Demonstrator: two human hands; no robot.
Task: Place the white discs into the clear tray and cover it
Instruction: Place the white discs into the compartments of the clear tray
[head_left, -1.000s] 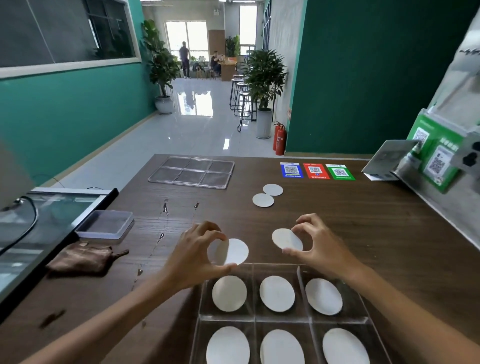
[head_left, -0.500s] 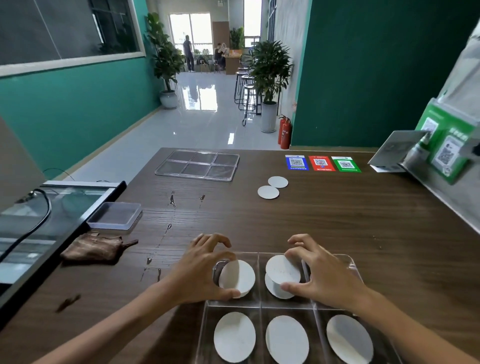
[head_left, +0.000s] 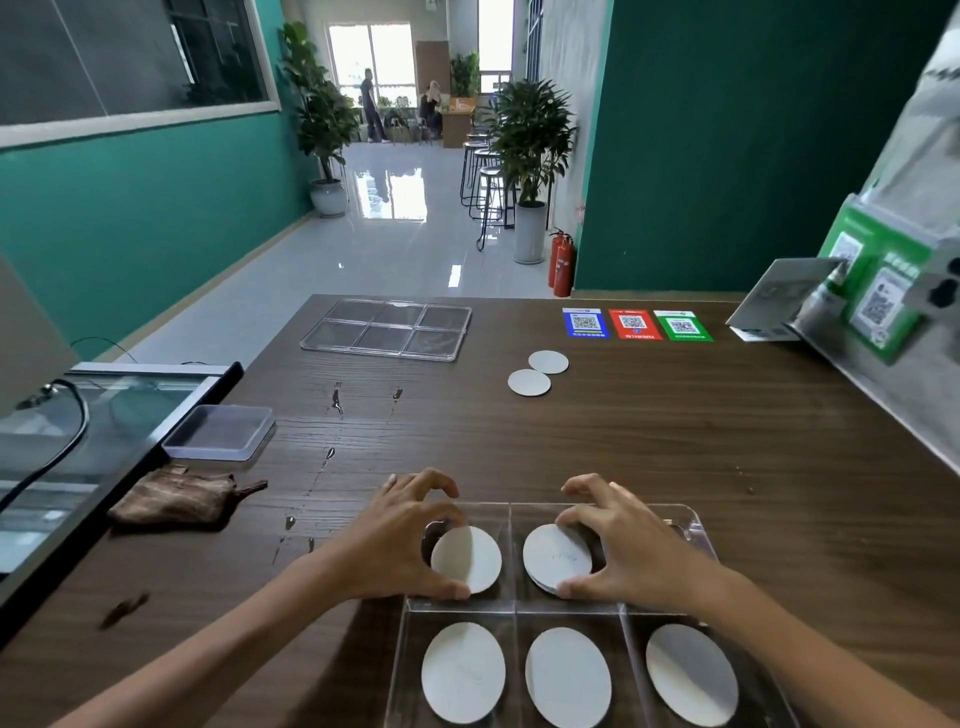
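Observation:
A clear tray (head_left: 511, 605) with six compartments sits at the table's near edge. Its near row holds three white discs (head_left: 567, 683), one per compartment. My left hand (head_left: 395, 540) pinches a white disc (head_left: 467, 558) in the far-left compartment. Over the far-middle compartment, my right hand (head_left: 623, 545) grips another disc (head_left: 557, 556), which rests on a disc beneath it. Two loose discs (head_left: 530, 383) lie farther out on the table. The clear lid (head_left: 387, 328) lies flat at the far left of the table.
A small clear box (head_left: 221, 432) and a brown cloth (head_left: 179, 501) lie left of the tray. Three coloured QR cards (head_left: 634, 325) sit at the far edge. A glass-topped counter (head_left: 78, 415) borders the left; a green sign holder (head_left: 878, 291) stands right.
Both hands came toward me and lowered their discs from above the table into the tray's far row. The camera tilted, so the tray sits higher in view.

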